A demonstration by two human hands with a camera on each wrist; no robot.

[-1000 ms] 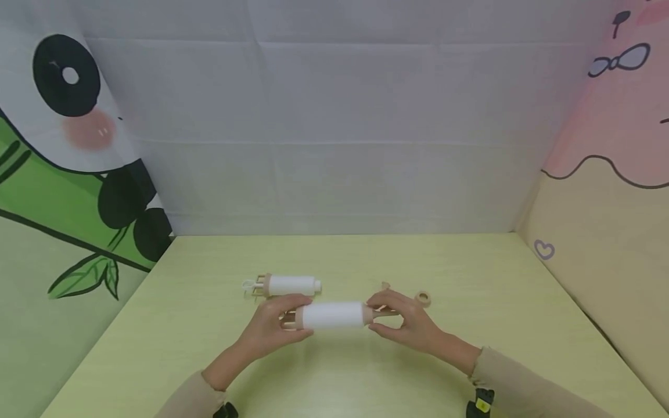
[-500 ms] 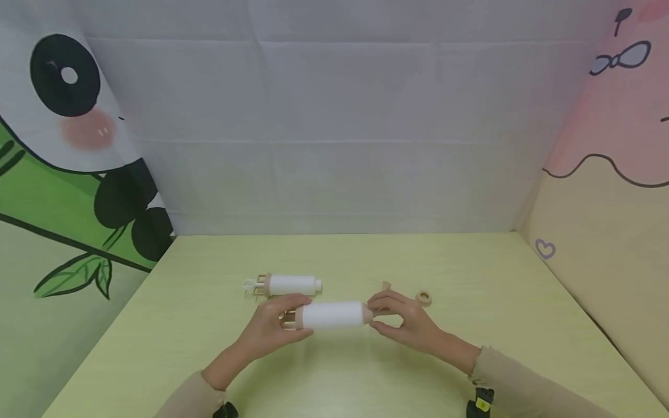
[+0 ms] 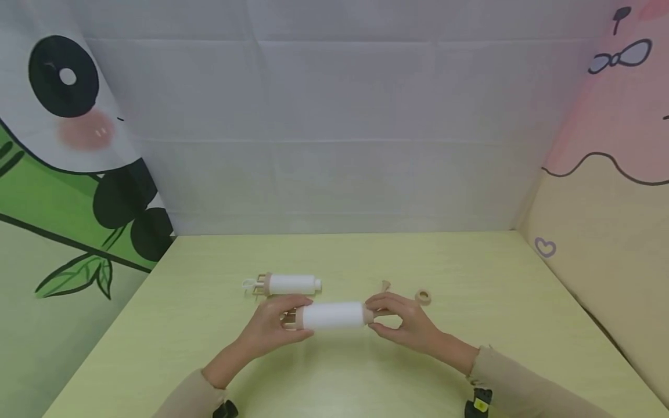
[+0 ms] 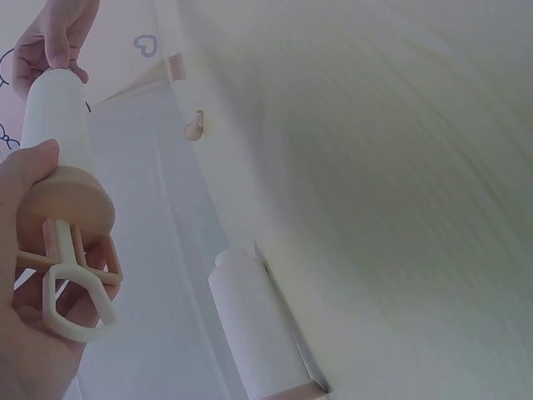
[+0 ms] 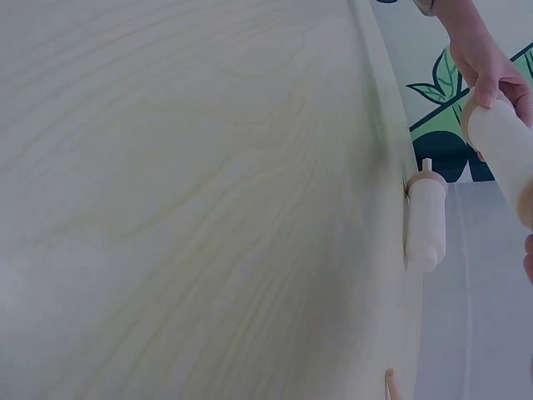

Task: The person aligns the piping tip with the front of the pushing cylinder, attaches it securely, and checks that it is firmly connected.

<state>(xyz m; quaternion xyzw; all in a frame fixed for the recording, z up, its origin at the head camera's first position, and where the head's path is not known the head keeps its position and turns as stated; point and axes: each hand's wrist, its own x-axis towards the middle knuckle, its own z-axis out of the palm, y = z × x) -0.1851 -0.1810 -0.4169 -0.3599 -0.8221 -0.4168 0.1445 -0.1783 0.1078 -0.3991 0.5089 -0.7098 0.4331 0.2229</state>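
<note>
A white icing syringe (image 3: 333,315) with beige end pieces lies level between my hands, above the table. My left hand (image 3: 265,320) grips its left end, thumb in front and fingers behind. In the left wrist view, the beige collar (image 4: 71,200) and the white plunger handle (image 4: 79,308) with its open loop stick out by that palm. At the other end, my right hand (image 3: 406,320) pinches the beige end cap (image 3: 368,314) between thumb and fingers. A thin beige nozzle (image 3: 384,312) extends from the cap inside that hand's curve.
A second white syringe (image 3: 291,284) lies behind the left hand, its loop handle pointing left. Beyond the right hand sit a small beige nozzle-like piece (image 3: 385,285) and a beige ring (image 3: 423,297). Cloth walls with printed cartoons edge the pale yellow table (image 3: 334,383) at the back and sides.
My right fingertips have shifted very slightly at the end cap. The left hand and the held syringe stay in place, as do the things on the table.
</note>
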